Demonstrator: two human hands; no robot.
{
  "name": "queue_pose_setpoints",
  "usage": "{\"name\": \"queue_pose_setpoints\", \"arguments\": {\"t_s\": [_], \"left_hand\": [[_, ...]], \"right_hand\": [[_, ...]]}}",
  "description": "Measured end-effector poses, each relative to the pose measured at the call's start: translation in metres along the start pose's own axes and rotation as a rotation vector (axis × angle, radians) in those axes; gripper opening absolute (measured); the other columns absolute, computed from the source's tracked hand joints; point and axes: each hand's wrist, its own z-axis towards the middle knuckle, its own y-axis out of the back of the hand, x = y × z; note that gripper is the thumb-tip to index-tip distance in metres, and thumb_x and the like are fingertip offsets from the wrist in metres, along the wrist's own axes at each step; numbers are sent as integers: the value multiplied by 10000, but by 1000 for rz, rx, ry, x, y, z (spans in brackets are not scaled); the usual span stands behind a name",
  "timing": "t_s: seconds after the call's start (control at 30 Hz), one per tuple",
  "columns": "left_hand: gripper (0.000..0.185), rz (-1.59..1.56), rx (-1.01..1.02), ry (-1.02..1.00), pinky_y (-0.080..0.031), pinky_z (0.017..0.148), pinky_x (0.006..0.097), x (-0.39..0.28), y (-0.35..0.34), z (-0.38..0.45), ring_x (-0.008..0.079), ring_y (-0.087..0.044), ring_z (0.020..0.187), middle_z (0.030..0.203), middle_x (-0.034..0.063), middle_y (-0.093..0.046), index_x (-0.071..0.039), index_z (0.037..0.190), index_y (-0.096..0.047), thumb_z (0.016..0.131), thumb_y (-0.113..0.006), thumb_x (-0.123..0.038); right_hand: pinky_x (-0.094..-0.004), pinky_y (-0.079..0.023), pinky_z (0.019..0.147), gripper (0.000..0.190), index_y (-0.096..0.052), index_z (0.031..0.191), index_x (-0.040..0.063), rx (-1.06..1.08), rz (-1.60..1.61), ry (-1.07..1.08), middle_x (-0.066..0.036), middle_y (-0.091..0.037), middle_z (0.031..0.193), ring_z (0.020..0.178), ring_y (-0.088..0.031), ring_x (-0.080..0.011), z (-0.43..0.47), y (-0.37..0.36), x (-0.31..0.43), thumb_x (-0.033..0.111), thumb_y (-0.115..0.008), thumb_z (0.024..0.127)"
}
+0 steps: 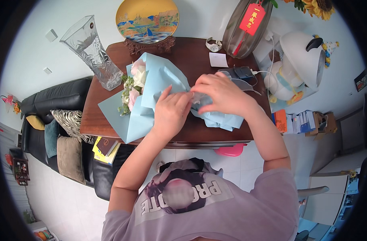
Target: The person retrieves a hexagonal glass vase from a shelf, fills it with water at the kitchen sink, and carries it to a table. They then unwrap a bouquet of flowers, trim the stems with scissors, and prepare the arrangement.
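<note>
A bouquet of pink and white flowers (135,87) lies on its side on the dark wooden table, its blooms towards the left. Light blue wrapping paper (162,72) surrounds it, gathered at the middle and flaring out again below my right hand. My left hand (172,111) rests on the paper near the gathered part, its fingertips at a piece of clear or whitish ribbon or film (198,98). My right hand (221,95) is curved over that same piece from the right, thumb and fingers apart. Whether either hand pinches it is hard to tell.
On the wooden table (100,120) stand a cut-glass vase (100,60), a painted plate (147,21) on a carved stand and a tall grey vase (245,33). A wristwatch (213,45), a paper note (218,59) and a dark device with white cables (243,73) lie towards the back right.
</note>
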Motion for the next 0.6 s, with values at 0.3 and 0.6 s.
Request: {"name": "queue_pose_setpoints", "arguments": {"t_s": [0.3, 0.6], "left_hand": [[261, 99, 14, -4, -448, 864, 401, 1, 10, 7, 257, -574, 890, 963, 65, -604, -72, 888, -648, 658, -764, -107], [170, 157, 73, -47, -421, 863, 370, 9, 1, 8, 226, -552, 869, 908, 38, -576, -82, 775, -664, 644, -761, -129]], "right_hand": [[-226, -422, 617, 167, -653, 914, 0, -148, 987, -489, -9, -614, 794, 659, -524, -72, 30, -12, -56, 154, -617, 860], [-315, -477, 790, 456, -507, 1248, 49, -670, 1165, -585, -81, -634, 1104, 962, -608, -152, 32, -24, -68, 196, -656, 843]]}}
